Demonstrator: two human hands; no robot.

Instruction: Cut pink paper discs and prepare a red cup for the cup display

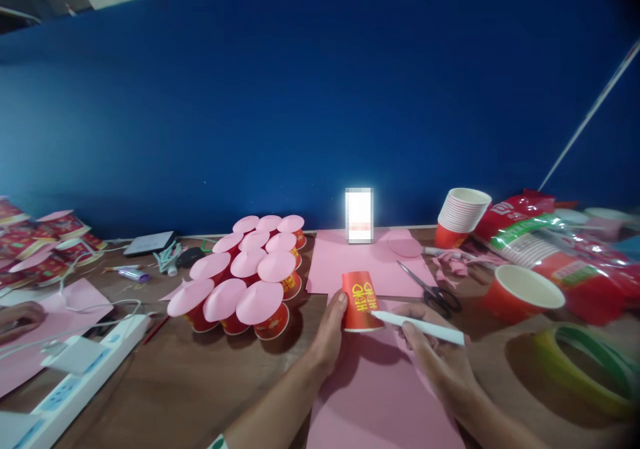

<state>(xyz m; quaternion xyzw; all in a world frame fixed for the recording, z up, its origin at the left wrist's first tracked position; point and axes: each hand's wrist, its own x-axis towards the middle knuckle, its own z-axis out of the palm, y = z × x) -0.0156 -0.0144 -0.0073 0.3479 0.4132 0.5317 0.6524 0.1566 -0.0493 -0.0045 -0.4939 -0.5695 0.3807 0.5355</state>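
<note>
My left hand grips a red paper cup by its side, the cup standing upside down with its wide rim low, over pink paper. Yellow characters mark the cup's front. In my right hand is a white marker pen, its tip at the lower part of those characters; whether it touches the cup I cannot tell. Beneath both hands lies a pink paper sheet. To the left stand several upside-down red cups topped with pink paper cones. Scissors rest on the table right of the cup.
A lit phone leans at the back. On the right are a stack of cups, a single cup, bagged cups and a tape roll. At left lie a power strip and another person's hand.
</note>
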